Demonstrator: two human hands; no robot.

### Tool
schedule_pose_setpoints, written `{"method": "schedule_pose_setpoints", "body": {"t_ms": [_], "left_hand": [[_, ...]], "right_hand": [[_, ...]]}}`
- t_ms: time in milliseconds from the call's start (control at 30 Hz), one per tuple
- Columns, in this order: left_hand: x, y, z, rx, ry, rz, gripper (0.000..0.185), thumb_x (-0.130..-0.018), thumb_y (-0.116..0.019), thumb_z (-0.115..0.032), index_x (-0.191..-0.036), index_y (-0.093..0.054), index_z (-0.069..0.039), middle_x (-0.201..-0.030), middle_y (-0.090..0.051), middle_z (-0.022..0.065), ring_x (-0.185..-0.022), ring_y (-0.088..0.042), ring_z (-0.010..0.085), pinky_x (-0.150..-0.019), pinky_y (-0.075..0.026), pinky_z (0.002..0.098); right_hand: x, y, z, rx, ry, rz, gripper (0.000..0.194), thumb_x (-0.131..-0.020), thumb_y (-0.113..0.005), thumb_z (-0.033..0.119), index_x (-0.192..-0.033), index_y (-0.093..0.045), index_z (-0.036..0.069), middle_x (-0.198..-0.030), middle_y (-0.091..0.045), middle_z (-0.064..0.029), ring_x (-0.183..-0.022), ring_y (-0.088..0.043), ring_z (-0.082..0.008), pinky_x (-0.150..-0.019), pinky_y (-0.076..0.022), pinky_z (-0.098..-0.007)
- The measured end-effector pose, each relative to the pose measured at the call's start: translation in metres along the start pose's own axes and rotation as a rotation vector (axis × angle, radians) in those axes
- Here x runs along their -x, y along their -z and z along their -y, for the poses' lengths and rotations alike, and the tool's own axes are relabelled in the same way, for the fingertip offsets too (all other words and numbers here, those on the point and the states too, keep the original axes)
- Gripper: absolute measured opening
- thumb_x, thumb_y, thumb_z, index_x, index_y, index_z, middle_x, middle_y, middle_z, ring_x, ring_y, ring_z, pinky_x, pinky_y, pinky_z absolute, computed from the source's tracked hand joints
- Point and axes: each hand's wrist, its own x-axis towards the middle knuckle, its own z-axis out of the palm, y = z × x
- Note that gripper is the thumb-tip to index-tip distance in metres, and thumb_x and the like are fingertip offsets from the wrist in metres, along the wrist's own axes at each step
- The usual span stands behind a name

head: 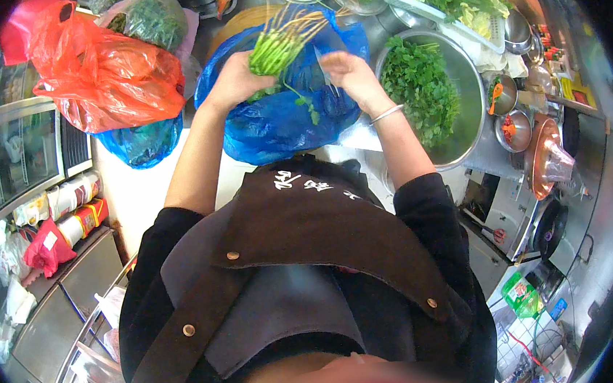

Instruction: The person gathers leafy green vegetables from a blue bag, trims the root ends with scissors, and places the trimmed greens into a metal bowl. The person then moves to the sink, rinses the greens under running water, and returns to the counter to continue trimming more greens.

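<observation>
My left hand (236, 80) is closed around a bunch of green leafy herbs with pale roots (277, 46), likely cilantro. The roots point up and away from me, over an opened blue plastic bag (290, 132). To the right of the bunch, my right hand (342, 70) is above the bag's right side, with a thin blade-like thing (329, 74) at its fingers; its grip is too blurred to make out. One leafy sprig (307, 104) hangs over the bag. Right of my right forearm, a large steel pot (470, 95) holds a heap of leafy herbs (420, 88).
Red plastic bags (110, 77) stand at the left, above another blue bag (144, 145). A pale plastic basket (432, 8) of leafy greens lies beyond the pot. Small steel bowls (516, 146) and a copper-coloured domed vessel (541, 157) are at the right.
</observation>
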Motion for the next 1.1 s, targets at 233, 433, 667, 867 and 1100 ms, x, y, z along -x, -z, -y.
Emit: {"method": "schedule_pose_setpoints", "body": {"t_ms": [233, 433, 667, 867, 1100], "left_hand": [[0.021, 0.014, 0.013, -0.721, -0.016, -0.219, 0.033, -0.078, -0.064, -0.010, -0.110, -0.062, -0.002, -0.100, -0.067, 0.0210, -0.094, -0.064, 0.0368, -0.083, -0.051, 0.0425], [0.018, 0.010, 0.002, -0.649, 0.067, -0.270, 0.032, -0.079, -0.063, -0.012, -0.110, -0.060, -0.004, -0.104, -0.063, 0.0256, -0.100, -0.059, 0.0433, -0.085, -0.048, 0.0474], [0.006, 0.016, -0.009, -0.587, -0.007, -0.166, 0.030, -0.074, -0.071, -0.012, -0.100, -0.063, -0.001, -0.090, -0.066, 0.0219, -0.089, -0.064, 0.0385, -0.078, -0.050, 0.0418], [-0.010, 0.038, -0.005, -0.470, 0.077, 0.102, 0.047, -0.064, -0.081, -0.015, -0.105, -0.064, -0.002, -0.093, -0.068, 0.0168, -0.088, -0.064, 0.0270, -0.082, -0.050, 0.0377], [-0.024, 0.036, 0.009, -0.078, 0.259, 0.336, 0.045, -0.067, -0.079, -0.008, -0.108, -0.063, 0.000, -0.094, -0.066, 0.0037, -0.083, -0.059, 0.0138, -0.077, -0.048, 0.0289]], "right_hand": [[0.014, -0.041, -0.052, 1.018, -0.222, -0.251, 0.039, -0.082, -0.064, 0.024, -0.110, -0.052, 0.000, -0.101, -0.060, -0.0259, -0.090, -0.065, -0.0409, -0.072, -0.0549, -0.0484], [0.018, -0.048, -0.040, 1.091, -0.286, -0.261, 0.024, -0.089, -0.049, 0.013, -0.111, -0.052, 0.004, -0.095, -0.064, -0.0210, -0.082, -0.068, -0.0365, -0.067, -0.0566, -0.0466], [0.014, -0.020, -0.039, 0.837, -0.301, -0.178, 0.032, -0.078, -0.060, 0.010, -0.107, -0.053, -0.002, -0.094, -0.065, -0.0282, -0.087, -0.066, -0.0411, -0.076, -0.0536, -0.0481], [0.042, 0.004, -0.020, 0.347, -0.145, 0.070, 0.045, -0.069, -0.084, 0.029, -0.100, -0.068, -0.001, -0.090, -0.069, -0.0152, -0.079, -0.064, -0.0228, -0.075, -0.0507, -0.0368], [0.080, -0.023, -0.012, -0.038, -0.144, 0.047, 0.049, -0.070, -0.068, 0.001, -0.117, -0.054, 0.004, -0.084, -0.055, -0.0048, -0.072, -0.053, -0.0122, -0.065, -0.0462, -0.0278]]}}
